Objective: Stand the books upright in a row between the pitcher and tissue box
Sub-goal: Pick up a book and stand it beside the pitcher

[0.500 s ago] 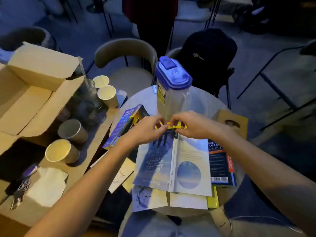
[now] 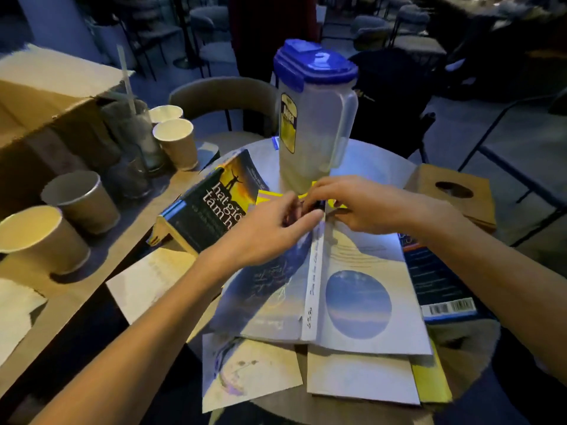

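A clear pitcher (image 2: pixel 316 118) with a blue lid stands at the back of the small round table (image 2: pixel 377 167). A brown tissue box (image 2: pixel 454 194) lies at the right. A pale book (image 2: pixel 352 289) with a blue circle lies spread open, cover up, over a yellow book (image 2: pixel 429 378) and loose covers. My left hand (image 2: pixel 273 228) and my right hand (image 2: pixel 359 204) meet at the far end of its spine, fingers pinching it. A dark book (image 2: pixel 214 200) leans tilted at the left. A dark blue book (image 2: pixel 435 280) lies flat at the right.
Several paper cups (image 2: pixel 82 200) and a glass with a straw (image 2: pixel 138 130) stand on the wooden table at the left, beside an open cardboard box (image 2: pixel 46 96). Chairs (image 2: pixel 221 93) and a dark backpack (image 2: pixel 395 87) stand behind the round table.
The view has moved closer and lower toward the table. Both hands stay at the top of the pale book's spine, and the dark book at the left shows its cover more.
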{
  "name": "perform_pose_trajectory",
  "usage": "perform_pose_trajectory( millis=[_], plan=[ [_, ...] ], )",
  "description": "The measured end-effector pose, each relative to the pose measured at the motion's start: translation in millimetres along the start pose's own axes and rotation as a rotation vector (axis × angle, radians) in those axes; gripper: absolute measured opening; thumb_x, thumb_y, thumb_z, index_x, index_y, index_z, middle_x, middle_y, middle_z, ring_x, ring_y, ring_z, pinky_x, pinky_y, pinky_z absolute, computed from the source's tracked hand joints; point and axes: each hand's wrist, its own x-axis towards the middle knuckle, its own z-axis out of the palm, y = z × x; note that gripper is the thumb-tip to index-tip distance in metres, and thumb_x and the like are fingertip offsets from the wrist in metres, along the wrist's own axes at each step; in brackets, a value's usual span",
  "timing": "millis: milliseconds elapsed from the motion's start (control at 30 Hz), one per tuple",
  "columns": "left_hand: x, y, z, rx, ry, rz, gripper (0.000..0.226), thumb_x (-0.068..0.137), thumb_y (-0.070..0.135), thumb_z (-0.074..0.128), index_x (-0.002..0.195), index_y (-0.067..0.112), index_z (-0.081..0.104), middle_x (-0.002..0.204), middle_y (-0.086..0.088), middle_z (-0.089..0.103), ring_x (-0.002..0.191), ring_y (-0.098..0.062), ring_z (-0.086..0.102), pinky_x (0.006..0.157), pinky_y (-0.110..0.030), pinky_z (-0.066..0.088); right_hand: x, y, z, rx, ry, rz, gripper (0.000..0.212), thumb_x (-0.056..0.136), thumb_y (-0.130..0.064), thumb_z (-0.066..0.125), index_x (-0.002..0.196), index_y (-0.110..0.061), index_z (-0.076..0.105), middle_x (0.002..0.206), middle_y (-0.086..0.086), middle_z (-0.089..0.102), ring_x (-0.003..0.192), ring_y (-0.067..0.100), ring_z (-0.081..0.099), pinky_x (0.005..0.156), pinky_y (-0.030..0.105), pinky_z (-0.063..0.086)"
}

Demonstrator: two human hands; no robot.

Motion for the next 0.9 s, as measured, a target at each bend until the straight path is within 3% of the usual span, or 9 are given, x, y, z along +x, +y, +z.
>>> perform_pose_trajectory(
  millis=[133, 200, 300, 500, 567, 667, 800, 900],
  plan=[
    [-28.0, 20.1, 8.8, 0.044, -0.017, 0.012, 0.051, 0.088, 0.074, 0.049, 0.092, 0.023, 0.057, 0.082, -0.003, 0.062, 0.073, -0.013, 0.058, 0.072, -0.041, 0.050, 1.6, -10.1, -6.7, -0.094, 0.023, -0.030, 0.036, 0.089, 0.001, 0.070, 0.120, -0.016, 0.073, 0.119, 0.006, 0.067, 0.108, 0.023, 0.061, 0.093, 0.040, 0.055],
    [-39.7, 28.4, 10.9, 0.117, -0.011, -0.019, 0.059, 0.080, 0.079, 0.052, 0.108, 0.027, 0.058, 0.096, 0.004, 0.066, 0.087, -0.013, 0.064, 0.080, -0.043, 0.054, 0.7, -17.7, -13.0, -0.124, 0.027, -0.046, 0.035, 0.088, 0.003, 0.070, 0.117, -0.016, 0.075, 0.119, 0.006, 0.068, 0.107, 0.023, 0.063, 0.094, 0.039, 0.056],
    [-54.6, 36.8, 11.7, 0.232, 0.020, -0.077, 0.057, 0.080, 0.070, 0.060, 0.113, 0.025, 0.052, 0.105, 0.004, 0.061, 0.096, -0.019, 0.060, 0.084, -0.043, 0.054, -2.8, -22.7, -19.5, -0.137, 0.058, -0.062, 0.038, 0.085, 0.010, 0.069, 0.111, -0.017, 0.076, 0.113, 0.003, 0.071, 0.103, 0.020, 0.066, 0.093, 0.032, 0.056],
    [-84.1, 60.3, -4.2, 0.284, 0.142, -0.077, 0.028, 0.086, 0.048, 0.057, 0.101, 0.026, 0.046, 0.099, 0.002, 0.060, 0.088, -0.024, 0.059, 0.076, -0.043, 0.052, -18.4, -26.4, -31.7, -0.100, 0.192, -0.078, 0.036, 0.084, 0.011, 0.069, 0.110, -0.013, 0.075, 0.107, 0.003, 0.072, 0.100, 0.019, 0.067, 0.089, 0.031, 0.058],
    [-92.4, 66.9, -17.6, 0.296, 0.159, -0.041, 0.027, 0.090, 0.041, 0.058, 0.111, 0.028, 0.048, 0.102, 0.003, 0.063, 0.089, -0.022, 0.061, 0.076, -0.043, 0.055, -26.3, -21.8, -39.2, -0.065, 0.259, -0.065, 0.035, 0.085, 0.011, 0.070, 0.110, -0.013, 0.075, 0.104, 0.003, 0.072, 0.096, 0.017, 0.069, 0.087, 0.031, 0.059],
    [-104.3, 70.4, -33.4, 0.215, 0.175, 0.019, 0.036, 0.094, 0.037, 0.064, 0.128, 0.030, 0.055, 0.109, 0.006, 0.067, 0.093, -0.014, 0.064, 0.076, -0.039, 0.059, -40.6, -13.6, -48.0, -0.012, 0.355, -0.027, 0.031, 0.087, 0.008, 0.070, 0.109, -0.014, 0.075, 0.098, 0.004, 0.073, 0.090, 0.014, 0.071, 0.085, 0.028, 0.059],
    [-105.8, 64.7, -44.0, 0.050, 0.238, 0.156, 0.030, 0.092, 0.036, 0.068, 0.122, 0.031, 0.065, 0.107, 0.017, 0.069, 0.094, -0.002, 0.063, 0.072, -0.030, 0.055, -59.9, -5.3, -51.7, 0.089, 0.449, 0.048, 0.029, 0.092, 0.006, 0.066, 0.108, -0.018, 0.073, 0.092, -0.005, 0.074, 0.087, 0.002, 0.073, 0.082, 0.019, 0.058],
    [-95.8, 61.7, -44.7, -0.006, 0.355, 0.237, 0.021, 0.096, 0.033, 0.064, 0.113, 0.022, 0.070, 0.103, 0.010, 0.073, 0.092, -0.006, 0.066, 0.074, -0.040, 0.057, -73.3, -1.9, -49.7, 0.116, 0.464, 0.098, 0.031, 0.094, 0.006, 0.061, 0.107, -0.021, 0.070, 0.093, -0.011, 0.073, 0.085, -0.004, 0.072, 0.080, 0.017, 0.058]
  ],
)
